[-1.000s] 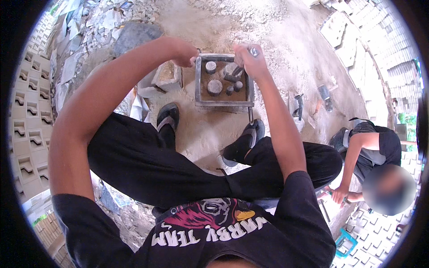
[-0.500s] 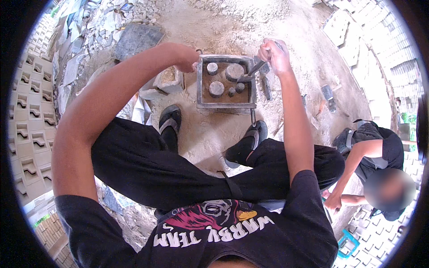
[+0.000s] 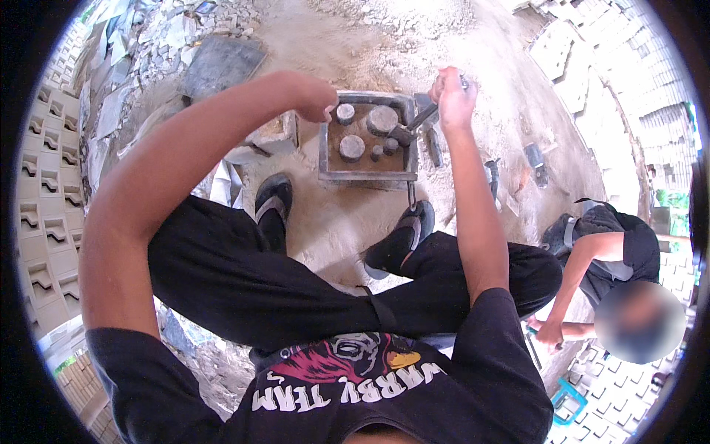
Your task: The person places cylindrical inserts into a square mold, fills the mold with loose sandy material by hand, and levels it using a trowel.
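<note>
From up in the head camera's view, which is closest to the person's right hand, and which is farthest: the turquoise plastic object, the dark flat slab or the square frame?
From the right hand:
1. Square frame: just left of it.
2. Dark flat slab: farther left, beyond the frame.
3. Turquoise plastic object: at the picture's lower right.

Pale blocks (image 3: 46, 196) stacked at left, broken rubble (image 3: 164, 46), dark flat slab (image 3: 223, 66), co-worker (image 3: 637, 240) bent over at right, turquoise object (image 3: 581, 401)
</note>
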The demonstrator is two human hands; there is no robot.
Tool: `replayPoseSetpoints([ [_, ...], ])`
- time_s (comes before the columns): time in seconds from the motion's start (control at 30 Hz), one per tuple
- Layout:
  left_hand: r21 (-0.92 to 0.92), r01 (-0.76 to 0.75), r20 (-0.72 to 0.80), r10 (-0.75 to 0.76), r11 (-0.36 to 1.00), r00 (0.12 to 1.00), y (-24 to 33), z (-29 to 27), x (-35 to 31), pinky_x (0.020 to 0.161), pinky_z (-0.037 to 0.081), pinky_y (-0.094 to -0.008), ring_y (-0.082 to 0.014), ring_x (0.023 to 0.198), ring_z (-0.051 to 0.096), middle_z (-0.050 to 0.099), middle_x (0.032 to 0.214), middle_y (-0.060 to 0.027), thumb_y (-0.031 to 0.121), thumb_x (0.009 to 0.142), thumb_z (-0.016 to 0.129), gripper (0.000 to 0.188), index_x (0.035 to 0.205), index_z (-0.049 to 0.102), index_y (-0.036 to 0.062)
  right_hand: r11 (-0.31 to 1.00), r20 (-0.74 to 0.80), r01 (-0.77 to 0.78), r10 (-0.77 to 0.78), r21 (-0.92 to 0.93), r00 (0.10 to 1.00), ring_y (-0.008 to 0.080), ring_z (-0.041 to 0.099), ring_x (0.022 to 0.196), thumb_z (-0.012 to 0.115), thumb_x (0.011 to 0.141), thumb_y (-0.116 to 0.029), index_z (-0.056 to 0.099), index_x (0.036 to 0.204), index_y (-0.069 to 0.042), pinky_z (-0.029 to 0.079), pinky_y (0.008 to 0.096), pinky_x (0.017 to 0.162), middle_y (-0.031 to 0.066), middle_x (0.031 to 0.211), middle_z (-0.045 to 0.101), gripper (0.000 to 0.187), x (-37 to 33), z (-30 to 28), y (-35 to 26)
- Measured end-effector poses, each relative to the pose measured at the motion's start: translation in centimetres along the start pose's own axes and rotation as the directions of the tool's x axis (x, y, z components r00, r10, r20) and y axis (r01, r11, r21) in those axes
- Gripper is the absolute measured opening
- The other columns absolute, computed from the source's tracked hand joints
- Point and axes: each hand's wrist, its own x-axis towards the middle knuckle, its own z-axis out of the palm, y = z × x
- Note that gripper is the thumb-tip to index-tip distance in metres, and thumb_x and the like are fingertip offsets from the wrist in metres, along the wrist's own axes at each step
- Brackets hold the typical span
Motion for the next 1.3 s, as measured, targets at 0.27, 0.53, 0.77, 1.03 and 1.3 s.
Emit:
replayPoseSetpoints([
  [0.27,-0.029,-0.01,-0.045,0.009,1.0,0.999,-0.3,-0.4,0.4,0.081,0.05,-0.047,-0.0382,0.093,0.064,0.066,0.097,-0.0208,0.027,0.086,0.057,0.028,0.099,0.065,0.003,0.997,-0.104,0.076,-0.076,-0.006,0.992,0.0103,0.03,0.038,0.053,0.088,-0.01,0.05,0.063,-0.006,0.025,0.0297,0.04,-0.0002,0.047,0.037,0.025,-0.8,2.1,-3.7],
  [0.53,0.105,0.073,0.078,-0.082,0.992,0.994,0.8,0.2,-0.3,0.084,0.051,-0.0446,-0.0341,0.098,0.064,0.067,0.105,-0.0168,0.031,0.087,0.057,0.033,0.106,0.067,0.005,0.994,-0.094,0.104,-0.106,-0.026,0.99,0.0081,0.031,0.039,0.054,0.087,-0.009,0.049,0.065,-0.008,0.027,0.0282,0.04,-0.0014,0.048,0.038,0.023,1.0,4.6,-3.9],
  [0.77,0.073,0.025,0.077,-0.031,0.997,0.997,0.9,0.4,0.1,0.084,0.051,-0.0468,-0.0366,0.098,0.064,0.067,0.102,-0.0193,0.028,0.088,0.057,0.031,0.105,0.063,0.0033,0.985,-0.076,0.123,-0.133,-0.124,0.988,0.0084,0.039,0.04,0.057,0.086,-0.01,0.05,0.065,-0.007,0.03,0.0267,0.038,-0.0002,0.05,0.044,0.022,3.7,5.1,-0.8],
  [1.03,0.058,0.006,0.076,-0.011,0.998,0.997,-0.3,2.0,-0.1,0.082,0.051,-0.0462,-0.0362,0.096,0.064,0.067,0.102,-0.0184,0.025,0.087,0.058,0.028,0.102,0.064,0.0024,0.914,0.021,0.08,-0.078,-0.399,0.997,0.011,0.048,0.052,0.063,0.084,-0.025,0.056,0.061,-0.001,0.04,0.033,0.052,0.0019,0.055,0.053,0.034,1.4,6.6,2.9],
  [1.3,0.055,-0.003,-0.005,0.003,0.998,1.0,1.3,-0.1,0.7,0.081,0.051,-0.046,-0.0364,0.094,0.064,0.067,0.1,-0.0187,0.025,0.085,0.059,0.028,0.102,0.065,0.0029,0.729,-0.003,0.334,-0.419,-0.598,0.908,0.0124,0.047,0.051,0.064,0.081,-0.028,0.055,0.059,0.001,0.04,0.0348,0.052,0.0033,0.051,0.05,0.038,0.8,3.6,11.8],
])
